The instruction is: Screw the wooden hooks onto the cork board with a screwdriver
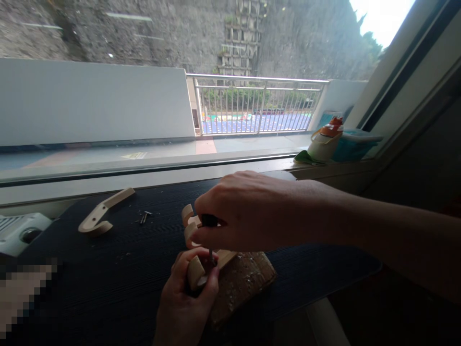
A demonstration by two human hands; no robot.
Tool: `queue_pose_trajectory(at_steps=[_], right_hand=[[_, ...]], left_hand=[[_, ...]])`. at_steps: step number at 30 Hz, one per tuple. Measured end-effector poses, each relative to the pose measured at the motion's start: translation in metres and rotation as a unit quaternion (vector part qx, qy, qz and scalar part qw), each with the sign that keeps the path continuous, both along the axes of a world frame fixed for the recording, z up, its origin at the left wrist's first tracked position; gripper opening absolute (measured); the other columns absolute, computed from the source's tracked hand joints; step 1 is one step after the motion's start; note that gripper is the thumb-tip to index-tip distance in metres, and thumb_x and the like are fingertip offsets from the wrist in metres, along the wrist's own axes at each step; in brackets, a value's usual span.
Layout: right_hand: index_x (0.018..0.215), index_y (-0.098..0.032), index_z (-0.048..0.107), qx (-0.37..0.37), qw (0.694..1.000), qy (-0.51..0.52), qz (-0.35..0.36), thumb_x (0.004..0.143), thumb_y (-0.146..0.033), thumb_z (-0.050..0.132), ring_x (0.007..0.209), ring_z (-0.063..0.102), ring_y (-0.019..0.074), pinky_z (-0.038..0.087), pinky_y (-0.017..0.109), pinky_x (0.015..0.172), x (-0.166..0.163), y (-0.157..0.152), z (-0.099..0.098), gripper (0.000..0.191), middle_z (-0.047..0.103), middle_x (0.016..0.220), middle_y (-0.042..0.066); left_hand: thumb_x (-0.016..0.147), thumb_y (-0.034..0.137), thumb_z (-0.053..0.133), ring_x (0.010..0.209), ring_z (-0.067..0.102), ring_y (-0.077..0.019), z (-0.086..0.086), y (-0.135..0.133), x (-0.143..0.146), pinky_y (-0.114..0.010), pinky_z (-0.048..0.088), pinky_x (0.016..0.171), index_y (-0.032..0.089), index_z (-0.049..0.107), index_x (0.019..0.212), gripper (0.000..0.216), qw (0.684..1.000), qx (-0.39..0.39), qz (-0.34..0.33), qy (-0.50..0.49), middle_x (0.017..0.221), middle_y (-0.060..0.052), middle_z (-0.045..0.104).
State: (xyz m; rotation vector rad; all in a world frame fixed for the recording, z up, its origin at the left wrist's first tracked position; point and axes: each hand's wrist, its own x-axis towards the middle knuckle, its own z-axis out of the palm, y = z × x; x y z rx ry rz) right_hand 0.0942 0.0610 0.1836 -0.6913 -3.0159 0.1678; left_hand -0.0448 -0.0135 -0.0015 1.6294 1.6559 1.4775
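Note:
My right hand (230,216) is closed around the black handle of a screwdriver (209,220), held upright with its shaft pointing down. The tip meets a curved wooden hook (196,273), close to my left fingertips. My left hand (187,298) grips that hook between thumb and fingers, its curl facing me. Under the hook's straight part lies a worn brown wooden block (248,286) with a pitted, flecked top. Just beyond my hands, more curved wooden pieces (188,215) are partly hidden by my right hand.
On the dark table (118,288), another wooden hook (95,218) with two holes lies at the left, near several loose screws (144,217). A white device (27,233) stands at the left edge. A bottle (326,142) and a teal box (355,145) stand by the window at the right.

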Motion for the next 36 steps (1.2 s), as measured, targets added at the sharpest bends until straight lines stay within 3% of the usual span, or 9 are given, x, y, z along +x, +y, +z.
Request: queue_pose_trajectory(at_steps=[9,15,21,27,32,36], right_hand=[[0.065,-0.015,0.058,0.019,1.000,0.017,0.016,0.088,-0.030,0.043,0.046,0.032,0.0070,0.021,0.024,0.050,0.001,0.002,-0.002,0.031,0.049,0.055,-0.003],[0.070,-0.015,0.060,-0.019,1.000,0.002,0.024,0.087,-0.031,0.045,0.047,0.036,0.0072,0.022,0.024,0.047,-0.003,0.000,-0.006,0.027,0.048,0.054,-0.004],[0.071,-0.016,0.059,-0.025,0.999,-0.011,0.027,0.085,-0.031,0.049,0.049,0.039,0.0081,0.023,0.025,0.045,-0.008,-0.002,-0.008,0.022,0.047,0.054,-0.004],[0.067,-0.015,0.056,0.028,0.998,-0.008,0.060,0.080,-0.013,0.057,0.044,0.031,0.0060,0.023,0.023,0.043,-0.003,-0.002,-0.013,0.014,0.039,0.051,-0.006],[0.062,-0.015,0.053,0.033,0.995,0.040,0.090,0.080,-0.016,0.057,0.042,0.030,0.0057,0.023,0.024,0.041,0.006,0.001,-0.021,0.018,0.040,0.051,-0.006],[0.062,-0.015,0.053,0.051,0.992,0.060,0.103,0.081,-0.018,0.055,0.043,0.031,0.0052,0.023,0.024,0.042,0.007,0.001,-0.022,0.019,0.039,0.051,-0.006]], left_hand=[[0.072,0.034,0.065,0.070,0.065,-0.0155,0.001,0.001,0.001,-0.026,0.053,0.069,0.023,0.061,0.077,0.013,1.000,-0.012,0.013,0.002,0.073,0.001,0.068],[0.068,0.032,0.065,0.057,0.059,-0.0130,-0.001,0.003,0.000,-0.022,0.050,0.055,0.023,0.061,0.069,0.010,1.000,-0.005,0.029,-0.002,0.063,0.003,0.063],[0.065,0.031,0.065,0.061,0.062,-0.0140,-0.005,0.004,-0.004,-0.022,0.051,0.055,0.024,0.062,0.070,0.010,0.999,-0.025,0.036,-0.005,0.071,0.002,0.067],[0.064,0.032,0.065,0.070,0.065,-0.0162,-0.007,0.003,-0.008,-0.022,0.052,0.058,0.025,0.061,0.079,0.017,0.998,-0.060,0.035,-0.001,0.075,0.002,0.067],[0.065,0.036,0.066,0.072,0.066,-0.0171,-0.012,0.002,-0.010,-0.022,0.052,0.058,0.025,0.061,0.091,0.029,0.996,-0.073,0.041,-0.008,0.076,0.003,0.067],[0.065,0.035,0.066,0.074,0.066,-0.0180,-0.013,0.003,-0.010,-0.023,0.053,0.060,0.026,0.062,0.091,0.027,0.997,-0.070,0.038,-0.010,0.074,0.002,0.067]])
